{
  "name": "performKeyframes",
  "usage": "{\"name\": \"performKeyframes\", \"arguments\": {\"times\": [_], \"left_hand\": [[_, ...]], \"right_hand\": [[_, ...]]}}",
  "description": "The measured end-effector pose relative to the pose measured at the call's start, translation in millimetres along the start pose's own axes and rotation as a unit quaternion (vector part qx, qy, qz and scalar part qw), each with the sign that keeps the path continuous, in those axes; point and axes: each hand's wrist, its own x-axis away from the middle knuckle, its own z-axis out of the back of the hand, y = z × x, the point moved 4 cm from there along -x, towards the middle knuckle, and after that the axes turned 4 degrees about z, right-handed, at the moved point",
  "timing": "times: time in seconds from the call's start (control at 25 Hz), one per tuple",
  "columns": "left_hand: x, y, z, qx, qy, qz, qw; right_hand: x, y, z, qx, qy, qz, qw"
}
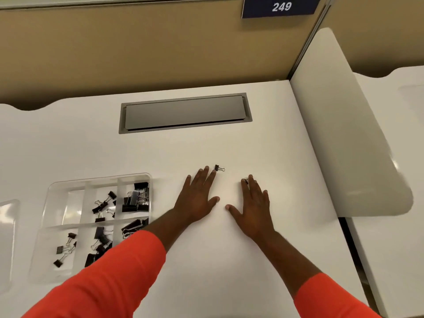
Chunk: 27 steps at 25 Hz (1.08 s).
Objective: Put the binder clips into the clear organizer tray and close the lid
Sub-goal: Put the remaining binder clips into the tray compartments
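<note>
The clear organizer tray (57, 191) lies on the white desk at the left, its compartments holding several black binder clips (135, 198). Its clear lid (8, 226) lies apart at the far left edge. My left hand (197, 198) rests flat on the desk, fingers spread, its fingertips just short of a small black binder clip (219, 168). My right hand (254, 203) also lies flat and spread; a second small black clip (246, 181) peeks out at its index fingertip, mostly hidden. Neither hand grips anything.
A grey cable hatch (184, 113) is set into the desk beyond the hands. A tan partition (137, 49) stands behind with a "249" sign (281, 6). A white divider panel (339, 134) bounds the desk on the right.
</note>
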Motion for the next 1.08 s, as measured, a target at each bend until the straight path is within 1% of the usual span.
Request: {"name": "performKeyframes", "arguments": {"times": [0.24, 0.44, 0.52, 0.68, 0.88, 1.08], "left_hand": [[-41.7, 4.3, 3.9, 0.018, 0.045, -0.02, 0.999], [-47.1, 3.1, 5.3, 0.057, 0.138, -0.052, 0.988], [-43.2, 3.1, 5.3, 0.075, 0.158, -0.064, 0.983], [-32.5, 4.7, 7.8, 0.083, 0.139, -0.048, 0.986], [-2.8, 9.1, 7.1, 0.107, 0.101, -0.01, 0.989], [37.8, 6.6, 5.9, 0.132, 0.104, 0.015, 0.986]], "right_hand": [[-23.6, 11.5, -4.4, -0.003, 0.016, -0.006, 1.0], [-18.0, 16.3, -7.8, -0.046, 0.06, 0.012, 0.997], [-12.7, 17.1, -4.8, -0.069, 0.082, 0.026, 0.994], [-0.7, 13.7, 2.0, -0.09, 0.096, 0.018, 0.991], [9.3, 13.0, 0.1, -0.101, 0.048, -0.024, 0.993], [20.7, 3.0, 2.9, -0.065, -0.003, -0.017, 0.998]]}}
